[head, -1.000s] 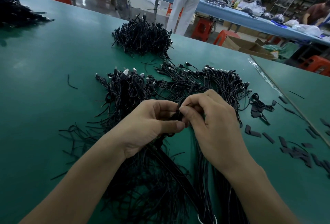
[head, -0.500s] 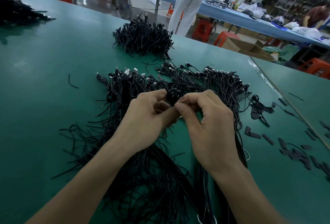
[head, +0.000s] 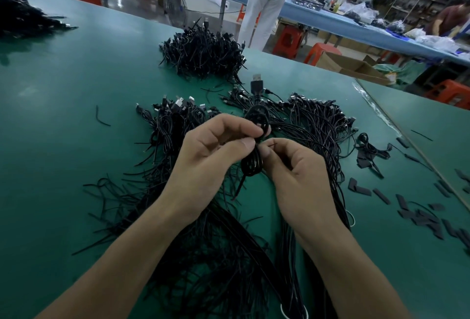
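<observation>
the left hand [head: 211, 155] gripped the coiled cable [head: 254, 140] above the table [head: 63, 127] while the right hand [head: 297, 173] pinched a thin tie [head: 271, 144] at its middle.

The left hand [head: 211, 155] is pinching a coiled black USB cable [head: 254, 145] at its middle, the plug [head: 256, 84] pointing up and away. The right hand [head: 297, 173] is pinching a thin tie [head: 272, 144] just beside the coil. Both hands are hovering over loose cables [head: 318, 120] spread on the green counter [head: 63, 120]. A tied bundle heap [head: 203, 54] is lying farther back, and black strips [head: 419, 214] are lying scattered to the right.
</observation>
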A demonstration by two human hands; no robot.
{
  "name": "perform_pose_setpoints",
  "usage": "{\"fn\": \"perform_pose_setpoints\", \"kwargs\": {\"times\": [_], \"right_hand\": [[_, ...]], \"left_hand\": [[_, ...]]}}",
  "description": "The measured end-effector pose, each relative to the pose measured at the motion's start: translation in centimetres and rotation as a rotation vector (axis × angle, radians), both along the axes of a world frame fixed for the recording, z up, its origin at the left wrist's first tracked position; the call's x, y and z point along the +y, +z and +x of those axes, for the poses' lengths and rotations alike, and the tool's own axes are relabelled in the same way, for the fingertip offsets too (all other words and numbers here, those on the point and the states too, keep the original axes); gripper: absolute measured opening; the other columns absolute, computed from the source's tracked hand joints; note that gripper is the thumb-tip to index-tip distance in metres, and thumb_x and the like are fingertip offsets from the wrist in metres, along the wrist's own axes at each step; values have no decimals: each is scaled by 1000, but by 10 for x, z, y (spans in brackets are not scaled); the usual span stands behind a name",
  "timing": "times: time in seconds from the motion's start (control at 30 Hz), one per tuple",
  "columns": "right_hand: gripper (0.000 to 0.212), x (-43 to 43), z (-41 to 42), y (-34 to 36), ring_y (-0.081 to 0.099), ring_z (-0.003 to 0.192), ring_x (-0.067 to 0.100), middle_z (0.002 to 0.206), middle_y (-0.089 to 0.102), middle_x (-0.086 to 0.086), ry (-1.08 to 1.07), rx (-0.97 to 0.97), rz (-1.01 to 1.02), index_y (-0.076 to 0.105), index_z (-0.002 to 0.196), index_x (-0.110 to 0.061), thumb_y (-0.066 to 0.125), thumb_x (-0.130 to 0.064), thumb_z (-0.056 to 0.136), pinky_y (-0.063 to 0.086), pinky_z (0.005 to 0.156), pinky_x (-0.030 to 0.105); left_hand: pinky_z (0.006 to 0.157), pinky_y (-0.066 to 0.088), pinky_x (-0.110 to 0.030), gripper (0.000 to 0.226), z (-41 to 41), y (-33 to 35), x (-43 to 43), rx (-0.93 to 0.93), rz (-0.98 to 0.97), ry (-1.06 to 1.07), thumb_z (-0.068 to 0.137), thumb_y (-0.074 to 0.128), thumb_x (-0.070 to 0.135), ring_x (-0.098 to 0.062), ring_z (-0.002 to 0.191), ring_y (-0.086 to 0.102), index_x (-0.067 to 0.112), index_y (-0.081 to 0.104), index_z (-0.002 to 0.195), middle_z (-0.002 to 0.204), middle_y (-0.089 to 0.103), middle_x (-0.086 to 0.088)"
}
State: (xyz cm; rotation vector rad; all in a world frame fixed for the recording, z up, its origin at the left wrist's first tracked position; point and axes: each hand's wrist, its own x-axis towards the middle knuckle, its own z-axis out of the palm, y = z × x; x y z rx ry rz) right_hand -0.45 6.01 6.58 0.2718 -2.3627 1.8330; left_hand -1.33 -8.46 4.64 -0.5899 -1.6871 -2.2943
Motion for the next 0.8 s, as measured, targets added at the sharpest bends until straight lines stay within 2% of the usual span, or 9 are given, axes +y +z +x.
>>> {"fn": "perform_pose_setpoints", "kwargs": {"times": [0.13,0.23,0.33,0.37,0.43,0.5,0.57,0.7,0.8], "right_hand": [[15,3,-2,0,60,73,10,78,71,-2,0,-7,-18,70,82,-21,64,-19,95,54,73,38],[12,4,0,-4,67,79,20,84,74,1,-32,-17,1,73,85,-22,66,-23,94,57,80,43],[16,7,-1,-8,62,73,17,80,72,0,-69,-12,26,72,83,-21,64,-24,96,55,73,48],[18,8,-2,-9,60,72,11,77,70,-4,-90,-4,34,71,83,-22,61,-21,98,54,67,43],[19,9,-4,-8,58,68,0,74,68,-13,-129,42,49,69,83,-24,60,-18,98,49,63,23],[18,9,-5,-6,57,67,-4,72,66,-18,-151,93,47,68,83,-26,61,-17,97,46,62,13],[15,8,-3,-6,60,70,-2,75,67,-17,-151,125,53,68,85,-25,63,-16,96,46,64,12],[11,2,3,-1,59,69,-2,76,66,-16,-134,190,32,68,88,-22,63,-15,95,45,63,10],[16,-1,5,7,60,69,-2,83,67,-6,-118,266,58,67,87,-28,65,-13,94,44,63,8]], "left_hand": [[76,49,-15,18,2,3,-3,20,97,-125,94,55,17,-12,89,69,24,50,110,87,75,-6],[67,42,-27,20,2,4,-5,-88,15,-56,93,51,44,-24,81,56,31,67,92,96,70,-23],[74,53,-27,12,2,2,-6,-104,-59,-161,96,60,28,-23,88,71,20,67,89,90,77,-8],[75,56,-27,5,3,1,-4,-96,-123,-182,92,68,16,-24,89,73,15,62,91,89,77,-7],[69,56,-31,26,2,-2,-1,-78,-258,-108,81,77,2,-25,80,70,14,57,94,89,77,-2],[57,46,-23,31,2,-3,2,-34,-356,13,75,82,1,-11,63,56,19,61,89,79,71,3],[52,42,-19,26,3,-3,3,-33,-413,82,76,84,6,-7,54,47,23,66,82,67,63,8],[57,51,-15,17,5,-4,1,-33,-543,189,76,86,12,-3,57,64,25,74,79,69,71,14],[60,60,-27,3,7,0,1,-124,-467,99,85,77,21,-16,62,72,17,76,85,69,74,2]]}}
